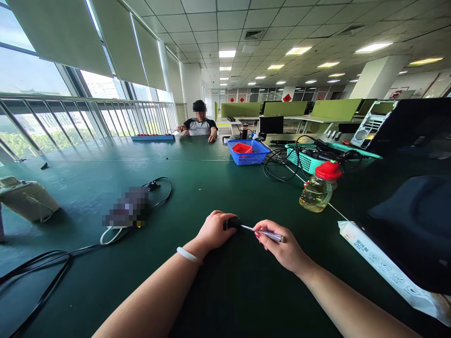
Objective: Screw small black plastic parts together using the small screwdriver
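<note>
Your left hand (215, 231), a white band (189, 255) on its wrist, closes around a small black piece (230, 223) over the middle of the green table (197, 188), and your right hand (282, 246) pinches a screwdriver (273, 235) whose shaft runs leftward to that piece (whether the tip sits in it is too small to tell). Off to your right lies a white packet (385, 269), with a red-lidded bottle (315, 192) beyond it. Farther away stand a teal basket (308, 163) heaped with cables (317, 152) and a blue basket (246, 159), and at the far end sits a person (200, 126), one hand on the tabletop.
</note>
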Action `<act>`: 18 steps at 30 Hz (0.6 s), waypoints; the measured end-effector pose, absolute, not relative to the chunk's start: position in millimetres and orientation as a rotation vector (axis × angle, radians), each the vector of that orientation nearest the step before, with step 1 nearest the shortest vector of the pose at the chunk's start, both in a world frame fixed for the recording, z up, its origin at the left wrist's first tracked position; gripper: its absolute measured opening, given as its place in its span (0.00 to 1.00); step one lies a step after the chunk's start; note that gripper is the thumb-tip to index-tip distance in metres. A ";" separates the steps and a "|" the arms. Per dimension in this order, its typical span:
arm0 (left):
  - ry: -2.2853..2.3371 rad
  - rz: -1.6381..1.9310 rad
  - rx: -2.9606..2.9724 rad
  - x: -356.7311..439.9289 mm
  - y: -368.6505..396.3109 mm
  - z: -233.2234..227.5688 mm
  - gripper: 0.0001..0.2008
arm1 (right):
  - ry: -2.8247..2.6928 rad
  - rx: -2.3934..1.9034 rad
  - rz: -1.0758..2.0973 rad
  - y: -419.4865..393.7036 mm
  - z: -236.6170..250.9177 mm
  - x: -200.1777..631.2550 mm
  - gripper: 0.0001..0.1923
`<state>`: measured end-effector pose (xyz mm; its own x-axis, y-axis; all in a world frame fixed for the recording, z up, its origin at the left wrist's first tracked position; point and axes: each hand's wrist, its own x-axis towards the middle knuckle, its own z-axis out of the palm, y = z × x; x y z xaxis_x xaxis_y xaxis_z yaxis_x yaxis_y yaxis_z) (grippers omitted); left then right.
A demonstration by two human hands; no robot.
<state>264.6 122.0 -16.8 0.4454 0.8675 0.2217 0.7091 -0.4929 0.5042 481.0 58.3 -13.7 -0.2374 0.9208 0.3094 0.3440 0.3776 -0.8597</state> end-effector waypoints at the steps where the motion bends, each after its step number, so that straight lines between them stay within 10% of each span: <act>1: 1.343 0.659 2.364 264.6 121.8 -16.8 0.19 | -1.802 -1.102 0.829 57.1 -12.9 480.8 0.13; 18: 1.341 0.692 2.366 264.1 121.3 -18.4 0.18 | -2.167 -0.998 0.483 46.4 -4.0 474.8 0.09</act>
